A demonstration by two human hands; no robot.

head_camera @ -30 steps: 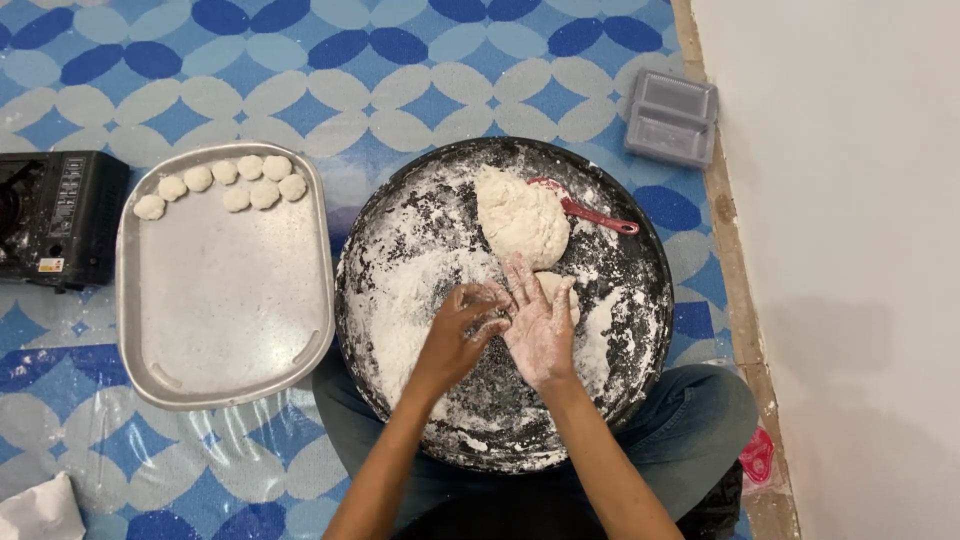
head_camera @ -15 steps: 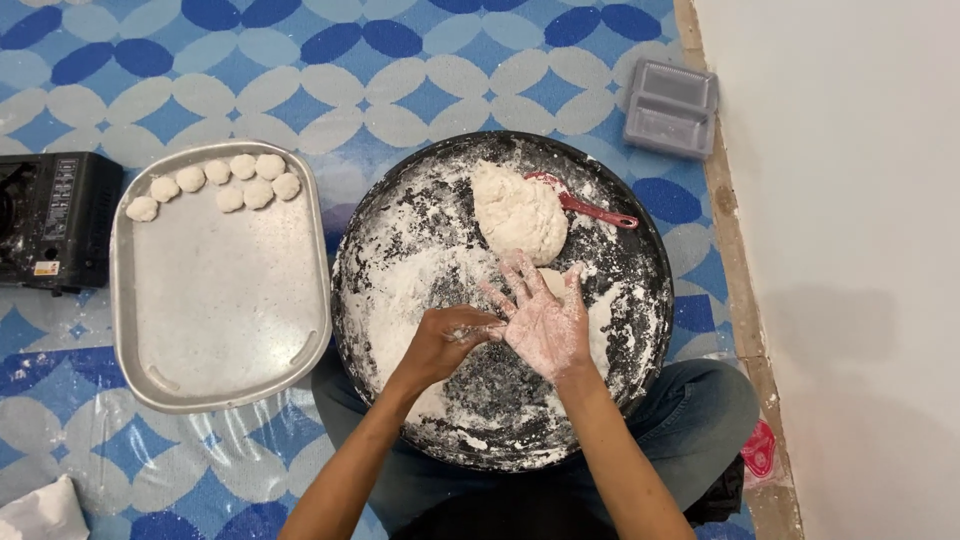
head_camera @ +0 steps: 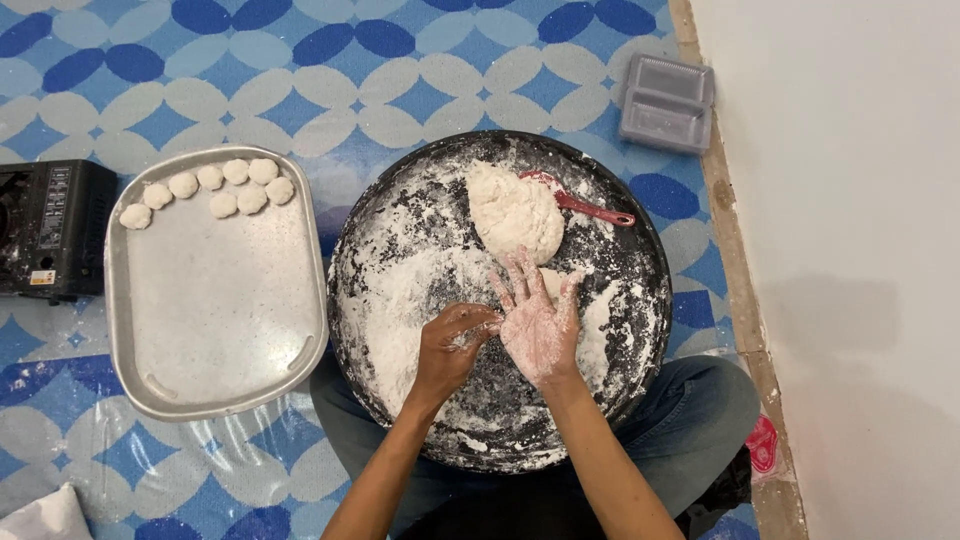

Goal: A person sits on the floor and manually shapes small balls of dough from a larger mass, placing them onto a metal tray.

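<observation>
Right hand (head_camera: 538, 325) spread flat, palm up and fingers wide, coated in flour, over the middle of the round dark pan (head_camera: 365, 235). Left hand (head_camera: 452, 348) just to its left, fingers curled narrow with the tips pressed against the edge of the right palm; whether a small piece of dough sits between them cannot be told.

Pan contents: loose white flour (head_camera: 405, 300) smeared unevenly across the black metal, thickest left of centre and near the hands. Large lump of soft, pale, rough-surfaced dough (head_camera: 515, 212) on the far side of the pan, just beyond the right fingertips. Red plastic spatula (head_camera: 590, 206) lies at the right of the lump, blade end touching it, handle pointing right.

Left of the pan: rectangular metal tray (head_camera: 215, 330) with rounded corners, dull silver, rim touching or nearly touching the pan. Eight small round dough balls (head_camera: 205, 190) in a curved row along its far edge; rest of the tray bare.

Far left edge: black portable gas stove (head_camera: 50, 230), partly in view. Far right: grey plastic lidded box (head_camera: 665, 102) on the blue-and-white patterned floor mat (head_camera: 250, 60), near the white wall (head_camera: 850, 250).
</observation>
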